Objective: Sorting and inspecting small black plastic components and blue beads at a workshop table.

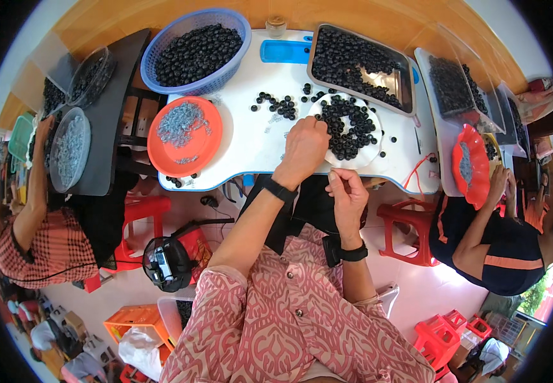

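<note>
A white plate (373, 148) holds a heap of small black round parts (346, 127), some showing a hole in the middle. At its left rim is my left hand (307, 145), back upward, fingers curled down towards the parts. Its fingertips are mostly hidden, so I cannot make out what they hold. Just off the table's front edge, below the plate, my right hand (348, 198) is raised with thumb and fingers pinched together. Anything in that pinch is too small to name. More loose black parts (283, 107) lie left of the plate, beside a few tiny clear pieces.
An orange-red dish (211, 148) of small translucent pieces sits at left. Behind it stands a blue basket (241, 48) of black parts. A metal tray (388, 84) of them touches the back right. Co-workers sit at both sides. Red stools (410, 239) flank me.
</note>
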A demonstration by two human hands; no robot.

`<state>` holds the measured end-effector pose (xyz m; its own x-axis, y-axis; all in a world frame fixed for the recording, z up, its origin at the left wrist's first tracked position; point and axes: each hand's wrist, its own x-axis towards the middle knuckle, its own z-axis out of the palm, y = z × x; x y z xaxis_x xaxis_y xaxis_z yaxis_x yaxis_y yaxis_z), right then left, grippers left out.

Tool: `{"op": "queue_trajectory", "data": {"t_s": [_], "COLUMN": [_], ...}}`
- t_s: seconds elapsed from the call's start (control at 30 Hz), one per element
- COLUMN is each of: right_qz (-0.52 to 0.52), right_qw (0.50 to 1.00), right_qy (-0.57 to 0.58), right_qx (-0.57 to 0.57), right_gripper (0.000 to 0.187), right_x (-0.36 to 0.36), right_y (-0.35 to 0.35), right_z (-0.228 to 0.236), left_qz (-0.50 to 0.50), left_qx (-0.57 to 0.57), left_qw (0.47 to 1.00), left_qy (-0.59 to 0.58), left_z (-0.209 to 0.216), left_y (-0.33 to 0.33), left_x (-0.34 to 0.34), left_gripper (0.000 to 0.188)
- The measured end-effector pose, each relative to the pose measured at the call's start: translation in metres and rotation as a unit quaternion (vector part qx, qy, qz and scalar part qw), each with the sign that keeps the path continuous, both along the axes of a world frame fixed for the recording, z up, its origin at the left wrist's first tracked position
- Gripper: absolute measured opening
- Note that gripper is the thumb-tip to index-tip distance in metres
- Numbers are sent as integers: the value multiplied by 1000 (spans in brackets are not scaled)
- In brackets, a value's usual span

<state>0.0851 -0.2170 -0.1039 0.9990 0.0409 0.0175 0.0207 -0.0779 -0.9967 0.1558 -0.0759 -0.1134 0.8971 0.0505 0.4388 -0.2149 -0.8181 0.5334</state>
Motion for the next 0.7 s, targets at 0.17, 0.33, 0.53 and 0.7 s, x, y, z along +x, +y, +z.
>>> {"op": "queue_trajectory", "data": {"t_s": [0.17, 0.33, 0.53, 0.7], "right_qz": [-12, -17, -3, 10], "right_qw": [1000, 999, 996, 993], "right_qy": [13, 11, -11, -15], "right_qx": [26, 44, 87, 114], "right_gripper": [12, 11, 11, 12], "right_x": [1, 3, 3, 1], "right_y": [-1, 0, 3, 9], "right_z": [4, 13, 27, 37], "left_qz": [-94, -155, -209, -230], "left_qx": [-570, -693, -770, -813], "left_qw": [806, 693, 593, 521], "left_qy": [125, 125, 108, 124], "left_z": [-1, 20, 22, 13], "left_y": [13, 19, 22, 25], "left_x": [-20, -43, -64, -76], "left_gripper": [22, 23, 28, 30]}}
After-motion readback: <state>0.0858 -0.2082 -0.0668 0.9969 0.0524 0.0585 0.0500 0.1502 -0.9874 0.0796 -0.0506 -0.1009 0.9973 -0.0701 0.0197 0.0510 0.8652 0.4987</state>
